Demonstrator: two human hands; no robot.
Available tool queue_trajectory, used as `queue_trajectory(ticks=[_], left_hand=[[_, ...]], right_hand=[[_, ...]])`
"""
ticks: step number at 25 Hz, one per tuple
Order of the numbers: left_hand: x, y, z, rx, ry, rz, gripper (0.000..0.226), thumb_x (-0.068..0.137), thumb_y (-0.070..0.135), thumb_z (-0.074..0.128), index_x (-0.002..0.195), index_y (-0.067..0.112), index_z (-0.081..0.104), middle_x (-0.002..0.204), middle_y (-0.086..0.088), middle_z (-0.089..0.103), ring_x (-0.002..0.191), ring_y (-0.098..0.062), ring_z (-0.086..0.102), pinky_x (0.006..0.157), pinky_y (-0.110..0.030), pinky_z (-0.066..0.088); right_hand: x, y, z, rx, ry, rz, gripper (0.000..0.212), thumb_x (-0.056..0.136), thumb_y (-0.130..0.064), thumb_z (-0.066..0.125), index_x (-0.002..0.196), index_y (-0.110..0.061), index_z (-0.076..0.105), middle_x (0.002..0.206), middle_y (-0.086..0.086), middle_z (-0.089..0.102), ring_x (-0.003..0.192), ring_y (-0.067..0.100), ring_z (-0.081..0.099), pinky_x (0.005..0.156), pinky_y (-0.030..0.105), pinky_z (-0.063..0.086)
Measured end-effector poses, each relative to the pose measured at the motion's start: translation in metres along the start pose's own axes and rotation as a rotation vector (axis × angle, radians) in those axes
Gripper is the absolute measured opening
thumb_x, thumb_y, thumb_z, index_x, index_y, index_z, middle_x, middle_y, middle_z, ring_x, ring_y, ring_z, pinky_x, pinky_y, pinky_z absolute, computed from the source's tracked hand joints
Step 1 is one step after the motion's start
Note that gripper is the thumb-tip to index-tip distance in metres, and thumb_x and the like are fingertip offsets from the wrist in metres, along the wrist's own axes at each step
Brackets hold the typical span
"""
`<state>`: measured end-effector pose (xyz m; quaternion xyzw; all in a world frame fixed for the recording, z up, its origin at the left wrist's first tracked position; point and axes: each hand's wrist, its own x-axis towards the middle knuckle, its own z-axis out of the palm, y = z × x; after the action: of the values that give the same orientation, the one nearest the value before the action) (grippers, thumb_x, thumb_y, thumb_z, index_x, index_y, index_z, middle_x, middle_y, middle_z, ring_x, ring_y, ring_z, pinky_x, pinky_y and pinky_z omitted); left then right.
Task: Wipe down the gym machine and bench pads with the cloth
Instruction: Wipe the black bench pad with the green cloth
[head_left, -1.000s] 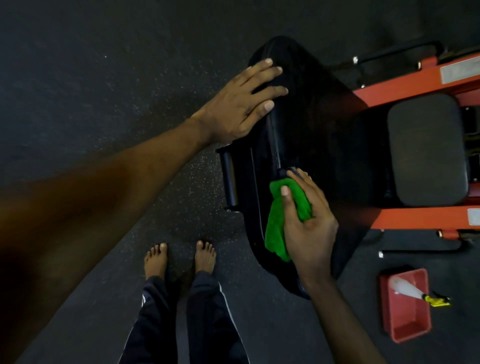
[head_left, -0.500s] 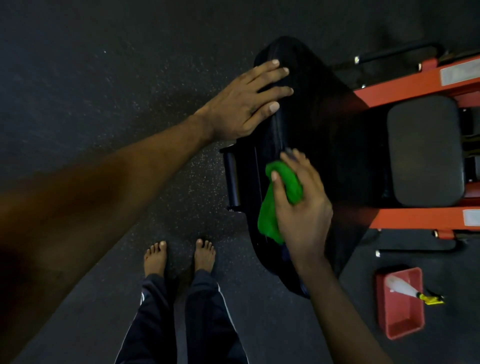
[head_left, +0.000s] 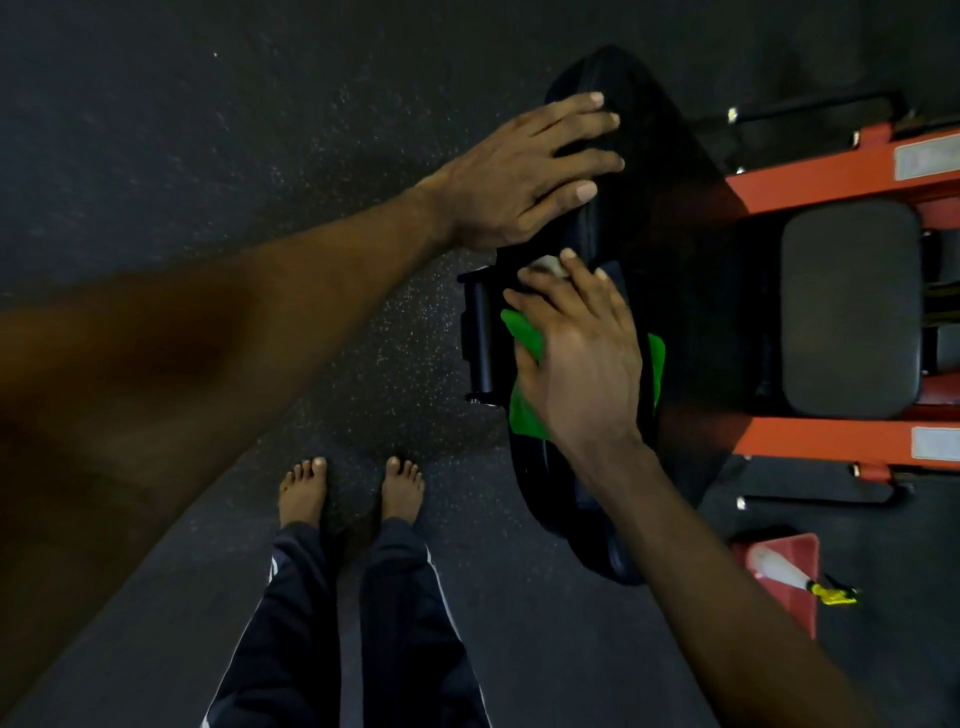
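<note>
Cloth: one green cloth (head_left: 523, 415), lying against the black pad (head_left: 680, 218) about halfway along its length, with green showing on both sides of the hand that covers it.
Right hand: one right hand (head_left: 582, 358), laid flat on top of the cloth with fingers straight and spread, pressing it onto the pad rather than curling round it; a pale patch sits under the fingertips (what it is cannot be told).
Left hand: one left hand (head_left: 524, 171), palm down on the far end of the same pad, fingers stretched out and slightly fanned, holding nothing; its forearm reaches in from the left, blurred close to the camera.
Pads: two, the long black pad under both hands and a squarer seat pad (head_left: 852, 306) to its right.
Machine frame: two orange rails (head_left: 831, 174), one on each side of the seat pad; one black roller (head_left: 480, 343) juts from the long pad's left side.
Supplies: one red tub (head_left: 802, 613) on the floor at lower right, with one spray bottle (head_left: 776, 566) lying in it, yellow trigger sticking out.
Person: two bare feet (head_left: 304, 488) below dark trousers (head_left: 291, 623) with a white stripe.
Floor: dark speckled floor (head_left: 208, 156).
</note>
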<state>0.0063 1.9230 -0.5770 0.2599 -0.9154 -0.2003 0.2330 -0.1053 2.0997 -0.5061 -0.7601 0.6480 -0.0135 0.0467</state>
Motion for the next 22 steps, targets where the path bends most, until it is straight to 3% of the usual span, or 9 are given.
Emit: queue_trajectory(ticks=[6,12,17,22], left_hand=[[0.0,0.004,0.001,-0.017,-0.006,-0.045,0.048,0.11,0.042,0.025,0.147,0.021,0.046,0.16,-0.008,0.032,0.153,-0.026,0.015,0.122,-0.044,0.02],[-0.001,0.001,0.0,-0.001,0.01,-0.037,0.05,0.109,0.043,0.027,0.149,0.018,0.044,0.159,-0.006,0.034,0.152,-0.023,0.019,0.12,-0.04,0.024],[0.009,-0.001,-0.014,0.111,-0.012,-0.022,0.051,0.108,0.046,0.027,0.144,0.018,0.048,0.151,-0.006,0.044,0.141,-0.026,0.035,0.107,-0.04,0.032],[0.024,-0.021,-0.014,0.09,-0.059,0.018,0.052,0.108,0.047,0.025,0.145,0.019,0.048,0.154,-0.008,0.041,0.148,-0.025,0.027,0.118,-0.042,0.026]], right_hand=[[-0.049,0.011,-0.01,0.271,0.081,0.167,0.047,0.085,-0.006,0.075,0.131,-0.016,0.067,0.149,-0.001,0.052,0.149,0.024,0.033,0.116,0.052,0.036],[0.012,0.014,-0.004,0.267,0.077,0.166,0.043,0.085,-0.014,0.068,0.128,-0.018,0.068,0.145,-0.001,0.056,0.147,0.023,0.037,0.118,0.046,0.034],[-0.042,0.005,-0.011,0.328,0.087,0.23,0.053,0.08,-0.006,0.075,0.131,-0.018,0.066,0.149,-0.002,0.052,0.147,0.022,0.037,0.116,0.05,0.037],[-0.01,0.009,-0.004,0.339,0.096,0.256,0.05,0.082,-0.011,0.073,0.13,-0.018,0.067,0.147,-0.003,0.054,0.146,0.022,0.037,0.116,0.05,0.036]])
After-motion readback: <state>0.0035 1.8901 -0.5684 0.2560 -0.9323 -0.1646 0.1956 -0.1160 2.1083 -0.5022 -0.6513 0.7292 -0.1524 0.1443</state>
